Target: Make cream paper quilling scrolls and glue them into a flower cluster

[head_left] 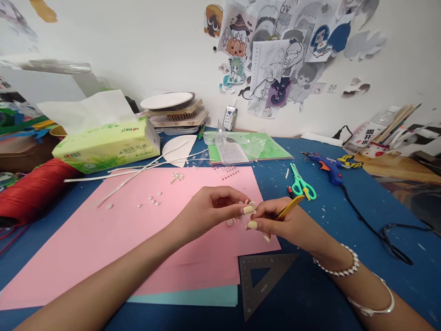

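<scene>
Over the pink paper [138, 248], my left hand [220, 207] pinches a small cream ornament of curled paper strips [252, 205] between thumb and fingertips. My right hand [275, 220] meets it from the other side, its thumb and fingers closed on the ornament's lower edge. A flat yellow tool [290, 208], perhaps tweezers, is tucked in the right hand as well. Part of the ornament is hidden behind the fingers. Beyond the left hand lies a similar curled paper piece [177, 177], with several white half-pearls [151, 199] scattered to its left.
Long white paper strips [138, 179] cross the pink sheets near a tissue box [113, 145]. Green scissors [302, 184] and a blue glue gun [327, 166] with a trailing cord lie right. A metal set square [251, 299] sits in front. A red thread spool [34, 191] stands left.
</scene>
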`<act>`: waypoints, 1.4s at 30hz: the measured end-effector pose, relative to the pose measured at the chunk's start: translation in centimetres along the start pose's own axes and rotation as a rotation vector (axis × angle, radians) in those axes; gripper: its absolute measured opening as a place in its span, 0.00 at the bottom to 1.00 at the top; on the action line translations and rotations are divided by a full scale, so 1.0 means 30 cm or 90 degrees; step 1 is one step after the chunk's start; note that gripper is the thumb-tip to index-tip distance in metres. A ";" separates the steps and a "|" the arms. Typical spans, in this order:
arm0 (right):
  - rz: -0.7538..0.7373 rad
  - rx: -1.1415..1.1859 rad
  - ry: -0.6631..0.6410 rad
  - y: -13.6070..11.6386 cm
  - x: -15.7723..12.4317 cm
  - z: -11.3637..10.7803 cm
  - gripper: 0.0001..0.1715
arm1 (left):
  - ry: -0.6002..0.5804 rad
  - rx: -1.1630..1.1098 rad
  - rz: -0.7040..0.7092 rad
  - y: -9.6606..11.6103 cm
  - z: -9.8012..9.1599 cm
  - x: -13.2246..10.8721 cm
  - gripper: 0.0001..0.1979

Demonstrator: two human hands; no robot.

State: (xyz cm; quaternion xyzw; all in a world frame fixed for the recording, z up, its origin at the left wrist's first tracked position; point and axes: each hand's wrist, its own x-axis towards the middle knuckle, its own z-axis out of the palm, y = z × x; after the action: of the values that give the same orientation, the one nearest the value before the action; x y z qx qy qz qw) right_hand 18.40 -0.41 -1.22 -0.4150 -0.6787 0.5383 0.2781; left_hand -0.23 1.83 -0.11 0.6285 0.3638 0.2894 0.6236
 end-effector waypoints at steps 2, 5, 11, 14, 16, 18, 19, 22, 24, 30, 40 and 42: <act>-0.012 0.013 0.007 -0.001 -0.003 -0.001 0.08 | 0.015 0.019 0.020 0.009 0.000 -0.002 0.09; -0.030 0.031 0.021 -0.007 -0.007 -0.001 0.08 | 0.037 0.037 0.040 0.016 -0.003 -0.005 0.12; -0.087 0.056 0.038 -0.010 -0.007 -0.002 0.04 | -0.002 -0.050 0.049 0.001 -0.015 -0.002 0.11; -0.109 0.070 0.054 -0.007 -0.008 -0.004 0.05 | -0.098 -0.097 0.014 0.002 -0.010 0.000 0.11; -0.113 0.068 0.054 -0.005 -0.009 -0.003 0.05 | -0.143 -0.128 -0.008 0.004 -0.002 0.001 0.09; -0.106 0.061 0.049 -0.003 -0.009 -0.001 0.06 | -0.137 -0.149 -0.008 0.002 0.006 0.000 0.07; -0.098 0.060 0.046 -0.002 -0.009 0.001 0.06 | -0.129 -0.158 -0.004 0.000 0.010 0.000 0.06; -0.074 0.065 0.031 -0.001 -0.006 0.007 0.06 | -0.110 -0.180 0.005 -0.013 0.016 -0.002 0.04; -0.064 0.063 0.025 -0.002 -0.003 0.007 0.06 | -0.090 -0.179 -0.001 -0.019 0.017 -0.002 0.02; -0.072 0.061 0.075 -0.005 -0.001 -0.011 0.08 | 0.013 -0.134 -0.048 -0.018 0.011 0.004 0.05; -0.178 -0.041 0.078 0.010 0.001 -0.046 0.17 | -0.095 -0.142 -0.086 0.002 0.016 -0.004 0.04; -0.203 -0.068 0.037 0.008 0.001 -0.050 0.19 | -0.122 -0.139 -0.101 0.010 0.017 -0.007 0.04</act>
State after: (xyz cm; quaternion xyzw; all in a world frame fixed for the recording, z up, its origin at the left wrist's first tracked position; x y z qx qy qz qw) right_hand 19.67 0.39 -1.07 -0.3319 -0.7552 0.4384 0.3568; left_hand 0.08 1.37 0.19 0.5513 0.3177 0.2159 0.7406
